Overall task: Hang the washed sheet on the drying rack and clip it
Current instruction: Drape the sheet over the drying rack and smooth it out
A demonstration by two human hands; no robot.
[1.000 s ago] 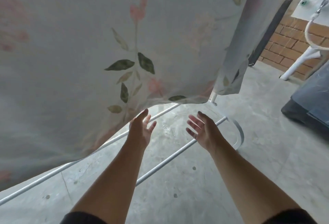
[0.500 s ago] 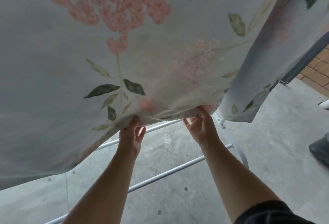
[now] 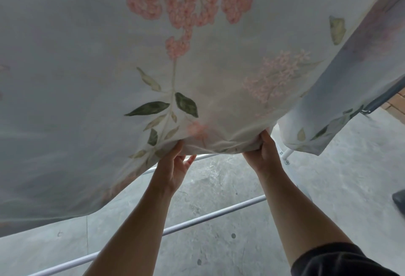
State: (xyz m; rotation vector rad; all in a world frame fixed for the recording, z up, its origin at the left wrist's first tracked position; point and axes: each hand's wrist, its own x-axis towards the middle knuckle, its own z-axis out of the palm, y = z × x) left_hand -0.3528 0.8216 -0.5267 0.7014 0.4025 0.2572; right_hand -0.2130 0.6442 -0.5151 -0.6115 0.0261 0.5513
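Note:
A pale sheet (image 3: 109, 67) printed with pink flowers and green leaves hangs over the rack and fills the upper part of the head view. Its lower hem dips at the centre. My left hand (image 3: 173, 170) grips that hem from below, thumb on the front of the cloth. My right hand (image 3: 264, 155) grips the hem a little to the right, fingers curled into the fabric. White bars of the drying rack (image 3: 208, 219) run across below my forearms. A second fold of the sheet (image 3: 328, 122) hangs at the right. No clip is in view.
Grey concrete floor (image 3: 219, 188) lies beneath the rack. A white rack leg joint (image 3: 286, 157) with a screw stands just right of my right hand. A dark grey pole (image 3: 381, 100) and brick wall (image 3: 396, 106) sit at the right edge, with a dark object (image 3: 400, 201) lower right.
Both hands rose from open below the sheet to gripping its lower hem. The view has since moved closer to the cloth, and the hem is bunched between my hands.

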